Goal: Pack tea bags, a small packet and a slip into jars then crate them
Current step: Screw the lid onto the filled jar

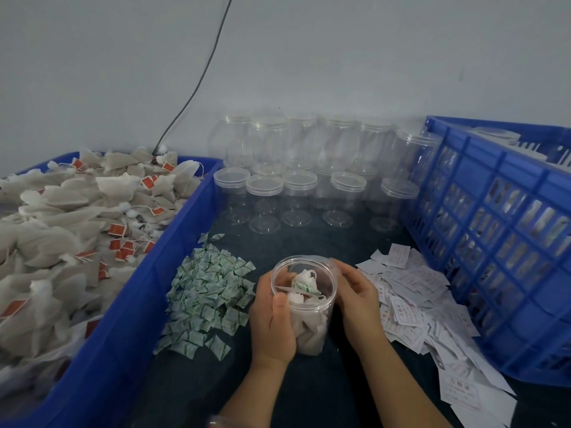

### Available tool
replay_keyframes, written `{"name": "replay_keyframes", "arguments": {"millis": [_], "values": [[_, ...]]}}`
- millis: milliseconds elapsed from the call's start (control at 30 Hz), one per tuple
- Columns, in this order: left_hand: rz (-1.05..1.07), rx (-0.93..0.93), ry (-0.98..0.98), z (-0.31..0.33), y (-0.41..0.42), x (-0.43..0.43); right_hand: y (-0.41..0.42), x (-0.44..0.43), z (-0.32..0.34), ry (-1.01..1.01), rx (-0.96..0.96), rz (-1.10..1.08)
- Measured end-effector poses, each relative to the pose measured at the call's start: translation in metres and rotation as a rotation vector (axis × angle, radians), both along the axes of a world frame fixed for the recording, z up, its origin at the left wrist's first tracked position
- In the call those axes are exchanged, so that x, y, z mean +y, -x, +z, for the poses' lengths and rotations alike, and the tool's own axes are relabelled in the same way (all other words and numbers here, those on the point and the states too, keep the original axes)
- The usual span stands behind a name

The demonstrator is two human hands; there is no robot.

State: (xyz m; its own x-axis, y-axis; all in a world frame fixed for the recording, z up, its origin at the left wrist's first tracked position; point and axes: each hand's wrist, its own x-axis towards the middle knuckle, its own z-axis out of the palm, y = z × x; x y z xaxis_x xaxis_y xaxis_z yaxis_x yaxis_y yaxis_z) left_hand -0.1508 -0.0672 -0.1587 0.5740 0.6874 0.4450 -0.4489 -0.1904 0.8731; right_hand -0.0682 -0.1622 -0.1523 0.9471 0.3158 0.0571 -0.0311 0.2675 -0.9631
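Clear plastic jar (321, 319), light, thin-walled, probably slick, part-filled with soft tea bags (306, 338); left hand (272, 316) and right hand (355, 301) both clasp its sides, best hold mid-wall.

Black cable (198, 84) hanging down pale wall (370, 50), well beyond & up-left of left hand (272, 321), solid blue tub (139, 304) just left of it, dark tabletop (324, 396) beneath same hand.

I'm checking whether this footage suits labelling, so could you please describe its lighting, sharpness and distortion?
Head view: dim, flat, bluish light with soft shadows; the wide-angle lens bows the edges of the blue crate; the empty jars at the back look hazy; the held jar, left hand and right hand are fairly sharp; small print on the slips is unreadably soft.
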Motion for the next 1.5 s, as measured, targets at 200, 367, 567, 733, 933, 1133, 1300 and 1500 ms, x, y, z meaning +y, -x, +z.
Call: {"name": "replay_keyframes", "arguments": {"millis": [200,367,567,733,933,1133,1300,1500], "values": [[0.009,-0.013,-0.014,0.002,0.000,-0.001,0.018,0.001,0.026,-0.213,-0.040,0.091],[0.036,-0.021,-0.045,0.002,0.001,-0.002,0.027,-0.001,0.063,0.128,-0.414,0.159],[0.087,-0.026,-0.090,-0.002,0.000,-0.002,0.037,0.004,0.088,0.656,-0.632,0.294],[0.055,0.026,-0.043,-0.006,-0.002,0.000,0.037,0.011,0.113,1.012,-0.780,0.386],[0.022,0.056,0.061,-0.009,-0.002,0.000,0.045,0.028,0.109,1.204,-0.859,0.319],[0.011,0.064,0.095,-0.011,-0.003,0.001,0.047,0.025,0.099,1.115,-0.903,0.227],[0.004,0.032,0.132,-0.009,-0.002,-0.002,0.043,0.027,0.095,1.105,-0.938,0.219],[0.002,0.012,0.134,-0.008,-0.003,0.000,0.039,0.024,0.096,1.081,-0.963,0.278]]}}
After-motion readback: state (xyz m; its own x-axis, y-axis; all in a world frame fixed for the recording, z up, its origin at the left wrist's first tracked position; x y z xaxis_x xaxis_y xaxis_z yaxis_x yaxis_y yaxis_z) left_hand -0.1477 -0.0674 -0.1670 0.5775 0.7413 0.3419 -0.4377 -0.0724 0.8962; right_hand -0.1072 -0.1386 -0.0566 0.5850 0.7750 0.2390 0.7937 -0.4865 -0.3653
